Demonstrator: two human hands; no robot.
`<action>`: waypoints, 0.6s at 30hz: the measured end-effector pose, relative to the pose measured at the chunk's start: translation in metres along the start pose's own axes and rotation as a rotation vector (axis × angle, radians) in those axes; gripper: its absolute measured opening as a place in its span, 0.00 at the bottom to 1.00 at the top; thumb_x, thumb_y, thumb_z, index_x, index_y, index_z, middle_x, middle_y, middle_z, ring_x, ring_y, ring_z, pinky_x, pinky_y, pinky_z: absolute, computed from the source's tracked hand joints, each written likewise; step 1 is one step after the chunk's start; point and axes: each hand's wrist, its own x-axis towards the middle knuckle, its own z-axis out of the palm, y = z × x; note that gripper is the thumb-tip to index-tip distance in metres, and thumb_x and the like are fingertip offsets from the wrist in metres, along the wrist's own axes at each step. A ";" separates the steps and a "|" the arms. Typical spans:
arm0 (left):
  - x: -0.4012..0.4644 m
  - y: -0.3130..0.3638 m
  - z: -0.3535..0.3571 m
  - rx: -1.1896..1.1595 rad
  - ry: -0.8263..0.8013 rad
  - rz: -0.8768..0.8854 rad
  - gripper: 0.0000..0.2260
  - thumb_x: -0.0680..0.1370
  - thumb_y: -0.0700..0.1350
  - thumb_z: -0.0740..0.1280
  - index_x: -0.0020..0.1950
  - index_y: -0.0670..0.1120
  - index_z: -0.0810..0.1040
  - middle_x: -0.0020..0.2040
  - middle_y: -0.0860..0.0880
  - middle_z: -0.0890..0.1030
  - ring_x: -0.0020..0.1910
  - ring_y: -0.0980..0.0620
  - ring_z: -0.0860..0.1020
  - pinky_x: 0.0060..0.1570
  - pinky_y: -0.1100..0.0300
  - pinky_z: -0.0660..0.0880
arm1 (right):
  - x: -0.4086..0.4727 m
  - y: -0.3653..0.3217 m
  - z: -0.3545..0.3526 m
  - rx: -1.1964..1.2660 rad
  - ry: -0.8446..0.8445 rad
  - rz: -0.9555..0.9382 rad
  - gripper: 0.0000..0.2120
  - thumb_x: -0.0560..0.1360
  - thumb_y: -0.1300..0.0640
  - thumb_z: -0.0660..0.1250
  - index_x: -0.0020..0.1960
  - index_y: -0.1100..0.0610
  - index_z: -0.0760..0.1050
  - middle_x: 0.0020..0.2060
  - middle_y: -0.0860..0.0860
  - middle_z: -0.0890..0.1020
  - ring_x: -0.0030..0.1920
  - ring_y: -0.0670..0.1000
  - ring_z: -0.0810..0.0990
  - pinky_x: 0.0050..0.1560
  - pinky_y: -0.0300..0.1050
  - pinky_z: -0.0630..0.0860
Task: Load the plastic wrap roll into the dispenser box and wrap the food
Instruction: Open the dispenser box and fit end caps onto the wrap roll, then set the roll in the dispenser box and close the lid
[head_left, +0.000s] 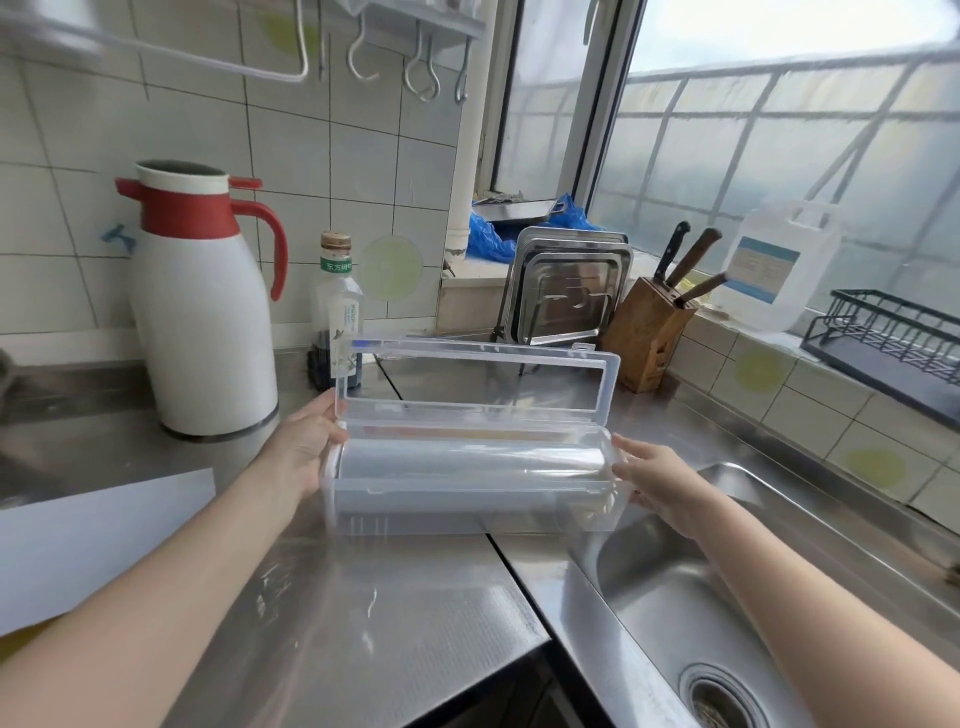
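Your left fingers (328, 415) lie curled round the left end of the clear box (467, 499), thumb up near the hinge of the raised lid (478, 376). Your right fingers (631, 457) are nearly straight and loosely spread, touching the right end wall; it looks like a steadying press, not a grip, though blur at that end makes this hard to settle. So your left hand (304, 447) carries most of the hold and your right hand (657, 486) only props.

The wrap roll (467, 460) already lies lengthwise inside the box, under the open lid. The box sits on the steel table (374, 623), with its right end over the near-left rim of the sink (675, 597).

That overhang is your main risk: if the right hand lets go or pushes inward, the box could tip or slide into the basin, and the roll could tumble out. The steel is slick, so a one-sided shove from the left would skate it rightward. Close the lid crookedly and the loose film edge may get trapped or wrinkle. Far left, the bottle (338, 312) stands just behind the lid; swinging the lid back hard could knock it.
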 end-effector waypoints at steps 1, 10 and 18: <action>0.000 0.001 0.001 0.015 0.010 0.011 0.34 0.71 0.20 0.52 0.72 0.45 0.69 0.69 0.47 0.73 0.66 0.45 0.72 0.63 0.56 0.69 | 0.000 -0.002 0.002 0.043 0.041 0.024 0.30 0.76 0.63 0.62 0.76 0.55 0.59 0.63 0.56 0.74 0.47 0.53 0.74 0.41 0.44 0.72; -0.019 0.026 0.009 0.363 -0.106 0.189 0.28 0.69 0.20 0.53 0.59 0.44 0.76 0.66 0.44 0.73 0.70 0.42 0.67 0.64 0.53 0.69 | -0.007 -0.040 0.000 -0.039 0.243 -0.168 0.41 0.77 0.62 0.63 0.78 0.46 0.41 0.58 0.59 0.75 0.43 0.52 0.75 0.39 0.45 0.73; -0.057 0.048 0.006 0.817 -0.086 0.147 0.30 0.69 0.25 0.61 0.70 0.42 0.70 0.63 0.36 0.73 0.61 0.39 0.71 0.52 0.60 0.66 | -0.024 -0.052 -0.003 -0.234 0.312 -0.286 0.30 0.72 0.71 0.56 0.71 0.54 0.68 0.69 0.57 0.71 0.53 0.54 0.78 0.46 0.41 0.73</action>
